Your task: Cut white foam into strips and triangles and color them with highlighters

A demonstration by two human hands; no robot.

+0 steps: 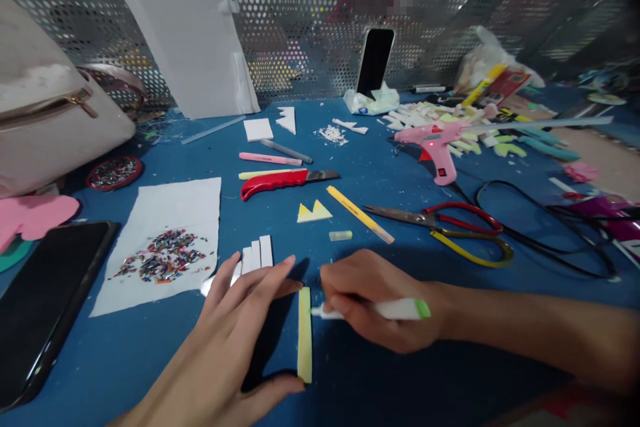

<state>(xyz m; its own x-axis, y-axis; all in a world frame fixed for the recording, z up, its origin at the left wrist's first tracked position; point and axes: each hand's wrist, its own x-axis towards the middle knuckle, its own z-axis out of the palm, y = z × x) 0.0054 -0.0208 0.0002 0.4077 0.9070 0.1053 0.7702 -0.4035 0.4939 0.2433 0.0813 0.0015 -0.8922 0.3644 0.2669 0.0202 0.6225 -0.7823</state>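
Observation:
My left hand is spread over the blue table, thumb at the near end of a pale yellow strip and a fingertip at its far end, gripping it lengthwise. In my right hand is a white marker with a green end; its tip touches the strip's right edge. Several white strips lie side by side beyond my left fingers, partly hidden. A small pale green cap rests ahead of my right hand. Beyond it are a yellow-tinted zigzag piece and a yellow marker.
A red-handled knife and scissors have exposed blades. At right, a pink glue gun trails a black cord. A white sheet with colourful bits, a phone and a bag occupy the left. Another phone stands behind.

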